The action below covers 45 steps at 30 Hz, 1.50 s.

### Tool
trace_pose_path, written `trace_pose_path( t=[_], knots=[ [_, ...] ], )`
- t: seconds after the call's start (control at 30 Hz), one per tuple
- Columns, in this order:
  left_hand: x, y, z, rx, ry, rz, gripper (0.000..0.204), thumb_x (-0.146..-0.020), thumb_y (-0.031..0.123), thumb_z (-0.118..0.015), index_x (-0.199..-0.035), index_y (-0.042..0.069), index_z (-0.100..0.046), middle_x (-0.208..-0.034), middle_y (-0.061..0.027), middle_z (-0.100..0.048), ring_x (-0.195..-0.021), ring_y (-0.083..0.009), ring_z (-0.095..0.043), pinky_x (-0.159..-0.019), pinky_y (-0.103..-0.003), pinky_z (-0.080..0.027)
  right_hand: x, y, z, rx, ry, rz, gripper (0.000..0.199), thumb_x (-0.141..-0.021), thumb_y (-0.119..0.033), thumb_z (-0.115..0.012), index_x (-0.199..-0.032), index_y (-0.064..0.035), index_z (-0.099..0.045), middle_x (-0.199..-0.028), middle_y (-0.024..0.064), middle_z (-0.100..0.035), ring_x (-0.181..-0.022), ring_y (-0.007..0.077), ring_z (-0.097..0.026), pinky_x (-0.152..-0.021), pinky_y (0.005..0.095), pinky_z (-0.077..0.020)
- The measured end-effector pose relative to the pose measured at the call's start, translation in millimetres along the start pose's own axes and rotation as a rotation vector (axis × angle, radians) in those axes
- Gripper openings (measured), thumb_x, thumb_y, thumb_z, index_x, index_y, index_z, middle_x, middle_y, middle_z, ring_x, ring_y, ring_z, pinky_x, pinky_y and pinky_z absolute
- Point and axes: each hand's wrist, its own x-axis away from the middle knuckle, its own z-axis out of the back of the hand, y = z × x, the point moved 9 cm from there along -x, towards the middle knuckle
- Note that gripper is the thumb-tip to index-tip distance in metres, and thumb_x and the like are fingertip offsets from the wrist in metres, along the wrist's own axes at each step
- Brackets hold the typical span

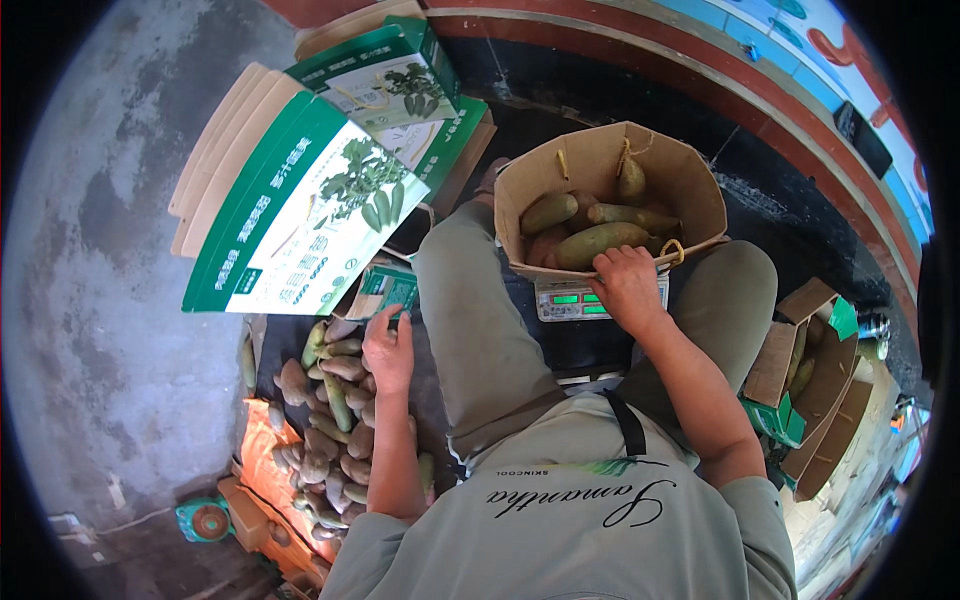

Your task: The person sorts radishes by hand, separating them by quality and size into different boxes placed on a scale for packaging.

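Observation:
My right hand rests on the near rim of an open brown cardboard box that holds several long green and reddish tubers. The box stands on a small scale with a lit green display, between my knees. My left hand hangs over a pile of the same tubers on the ground at my left, fingers loosely curled, nothing clearly held. It is next to a small green and white carton.
Flat green and white printed cartons lie stacked at the upper left on a grey concrete floor. Another open box with tubers stands at my right. A red step runs along the top.

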Motion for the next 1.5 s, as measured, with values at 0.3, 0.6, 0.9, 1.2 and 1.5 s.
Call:
trace_pose_path(
  t=[0.3,0.6,0.9,1.2,1.5],
  knots=[
    [63,-67,-24,-0.165,-0.038,-0.015,0.010,-0.080,0.009,-0.064,-0.089,0.004,-0.064,-0.084,-0.0131,-0.066,-0.080,-0.0304,-0.064,-0.073,-0.037,-0.050,1,-1,6,-0.060,0.012,0.014,0.022,-0.066,-0.018,-0.073,-0.078,-0.0079,-0.058,-0.077,0.0075,-0.058,-0.079,0.0263,-0.056,-0.072,0.0388,-0.0408],
    [107,-137,-51,-0.172,-0.178,0.282,0.015,-0.080,0.017,-0.065,-0.090,0.005,-0.065,-0.086,-0.0116,-0.068,-0.082,-0.0273,-0.066,-0.073,-0.035,-0.052,3,23,54,-0.242,0.366,-0.067,0.011,-0.079,-0.015,-0.066,-0.080,-0.0064,-0.059,-0.075,0.0091,-0.056,-0.074,0.0301,-0.054,-0.066,0.0398,-0.0418],
    [161,-181,-69,-0.274,-0.369,0.598,0.023,-0.083,0.027,-0.060,-0.098,0.012,-0.068,-0.093,-0.0106,-0.069,-0.088,-0.0277,-0.066,-0.077,-0.037,-0.052,13,38,59,-0.249,0.449,-0.120,0.012,-0.083,-0.014,-0.064,-0.078,-0.0051,-0.058,-0.073,0.0098,-0.055,-0.071,0.0301,-0.054,-0.064,0.0387,-0.0426],
    [223,-222,-91,-0.345,-0.651,0.725,0.024,-0.081,0.022,-0.057,-0.102,0.014,-0.067,-0.099,-0.0135,-0.067,-0.096,-0.0300,-0.064,-0.081,-0.038,-0.050,14,37,56,-0.245,0.433,-0.128,0.012,-0.083,-0.015,-0.063,-0.078,-0.0052,-0.058,-0.074,0.0097,-0.056,-0.072,0.0300,-0.054,-0.065,0.0386,-0.0428],
    [267,-254,-89,-0.414,-0.717,0.846,0.031,-0.079,0.031,-0.060,-0.103,0.013,-0.067,-0.097,-0.0164,-0.067,-0.095,-0.0344,-0.063,-0.083,-0.042,-0.050,10,33,50,-0.236,0.411,-0.119,0.012,-0.083,-0.014,-0.064,-0.077,-0.0051,-0.058,-0.074,0.0097,-0.056,-0.072,0.0298,-0.054,-0.064,0.0384,-0.0422]
  ],
)
